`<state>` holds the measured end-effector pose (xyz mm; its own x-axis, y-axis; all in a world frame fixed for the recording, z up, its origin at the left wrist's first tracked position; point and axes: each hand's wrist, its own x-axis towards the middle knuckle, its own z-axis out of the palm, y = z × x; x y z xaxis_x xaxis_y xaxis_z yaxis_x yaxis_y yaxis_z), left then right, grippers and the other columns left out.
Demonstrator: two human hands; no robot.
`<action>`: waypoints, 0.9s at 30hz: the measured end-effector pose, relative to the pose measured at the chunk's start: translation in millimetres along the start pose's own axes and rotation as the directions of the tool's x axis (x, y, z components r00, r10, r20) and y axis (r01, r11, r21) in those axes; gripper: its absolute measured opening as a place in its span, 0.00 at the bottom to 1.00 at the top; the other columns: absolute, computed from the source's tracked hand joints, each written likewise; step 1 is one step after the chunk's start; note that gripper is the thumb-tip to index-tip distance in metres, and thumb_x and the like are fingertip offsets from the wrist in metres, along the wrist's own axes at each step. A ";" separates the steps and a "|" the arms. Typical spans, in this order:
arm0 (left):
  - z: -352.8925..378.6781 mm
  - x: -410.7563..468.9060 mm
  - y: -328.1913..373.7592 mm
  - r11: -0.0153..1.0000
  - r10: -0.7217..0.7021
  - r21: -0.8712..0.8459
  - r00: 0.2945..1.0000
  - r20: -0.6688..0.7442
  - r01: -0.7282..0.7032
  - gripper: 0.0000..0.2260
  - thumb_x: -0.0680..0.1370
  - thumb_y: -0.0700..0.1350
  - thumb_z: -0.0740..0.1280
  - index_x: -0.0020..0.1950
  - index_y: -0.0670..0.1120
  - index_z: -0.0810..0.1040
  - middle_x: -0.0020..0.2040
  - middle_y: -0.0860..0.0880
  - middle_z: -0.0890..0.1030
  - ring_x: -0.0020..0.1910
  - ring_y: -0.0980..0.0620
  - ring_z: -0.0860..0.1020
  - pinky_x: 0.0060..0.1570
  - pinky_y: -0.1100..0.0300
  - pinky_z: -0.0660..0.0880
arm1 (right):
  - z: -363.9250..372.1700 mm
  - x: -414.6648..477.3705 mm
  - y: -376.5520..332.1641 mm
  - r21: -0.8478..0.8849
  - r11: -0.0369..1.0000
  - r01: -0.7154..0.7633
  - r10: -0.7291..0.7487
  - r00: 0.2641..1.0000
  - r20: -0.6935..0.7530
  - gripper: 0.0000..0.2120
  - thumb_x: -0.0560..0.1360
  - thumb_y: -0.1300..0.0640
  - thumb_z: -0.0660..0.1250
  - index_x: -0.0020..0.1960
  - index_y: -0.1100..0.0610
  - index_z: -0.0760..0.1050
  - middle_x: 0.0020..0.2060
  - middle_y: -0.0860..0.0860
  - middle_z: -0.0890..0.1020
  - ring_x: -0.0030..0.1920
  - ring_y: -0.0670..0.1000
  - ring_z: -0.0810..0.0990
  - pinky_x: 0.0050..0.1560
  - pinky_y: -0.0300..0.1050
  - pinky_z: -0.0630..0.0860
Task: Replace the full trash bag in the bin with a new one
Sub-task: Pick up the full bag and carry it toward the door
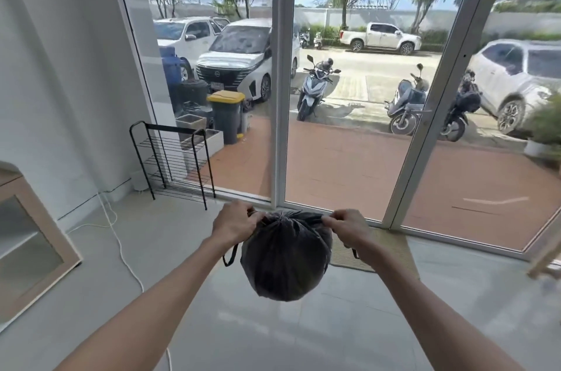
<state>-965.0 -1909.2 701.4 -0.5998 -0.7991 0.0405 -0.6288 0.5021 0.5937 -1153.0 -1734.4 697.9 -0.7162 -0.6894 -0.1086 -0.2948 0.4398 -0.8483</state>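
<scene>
A full dark grey trash bag [283,261] hangs in the air in front of me, round and bulging, its mouth gathered tight at the top. My left hand [233,223] grips the drawstring on the bag's left side and my right hand [346,226] grips it on the right. Both hands pull the string ends apart at the bag's neck. Loose loops of black string dangle below each wrist. No bin shows in this view.
Glass sliding doors [279,97] stand just ahead, with a woven doormat [385,252] at their foot. A black wire shoe rack [176,158] stands at the left by the wall. A white cable [121,249] runs across the tiled floor. A wooden cabinet [33,249] is at far left.
</scene>
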 end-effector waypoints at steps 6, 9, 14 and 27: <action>20.2 115.1 -5.5 1.000 0.001 0.017 1.000 0.005 -0.001 0.16 0.77 0.56 0.70 0.36 0.46 0.79 0.36 0.47 0.82 0.40 0.45 0.81 0.42 0.51 0.79 | 11.0 122.7 -5.5 -0.022 1.000 0.005 -0.004 0.999 0.032 0.11 0.75 0.53 0.70 0.35 0.56 0.80 0.22 0.44 0.72 0.24 0.45 0.68 0.24 0.38 0.63; 21.3 164.2 -6.7 1.000 -0.020 0.000 1.000 0.005 0.020 0.17 0.78 0.55 0.70 0.38 0.43 0.81 0.33 0.47 0.81 0.33 0.45 0.82 0.38 0.48 0.81 | 13.5 181.6 -12.2 -0.021 1.000 0.004 -0.002 0.998 0.067 0.11 0.75 0.53 0.70 0.36 0.56 0.80 0.22 0.44 0.72 0.25 0.44 0.68 0.24 0.38 0.62; 27.2 241.3 -18.1 0.996 -0.086 -0.033 0.996 0.001 0.086 0.16 0.77 0.54 0.71 0.32 0.49 0.75 0.31 0.48 0.79 0.31 0.44 0.81 0.37 0.47 0.82 | 32.6 275.8 -21.0 -0.035 0.999 -0.004 0.009 0.989 0.148 0.12 0.75 0.52 0.69 0.38 0.58 0.81 0.26 0.48 0.74 0.27 0.48 0.68 0.27 0.41 0.63; 56.4 467.0 -76.4 0.988 -0.137 -0.053 0.985 0.104 0.143 0.21 0.73 0.59 0.74 0.30 0.45 0.76 0.33 0.41 0.83 0.32 0.41 0.83 0.35 0.44 0.83 | 90.8 473.6 -39.8 -0.114 0.993 -0.043 0.057 0.992 0.116 0.11 0.76 0.53 0.69 0.39 0.57 0.82 0.31 0.50 0.78 0.31 0.47 0.72 0.31 0.43 0.66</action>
<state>-1225.0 -2302.1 629.6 -0.5559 -0.8218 -0.1250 -0.6810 0.3640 0.6354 -1423.0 -2130.7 633.1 -0.6536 -0.7254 -0.2156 -0.3336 0.5319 -0.7783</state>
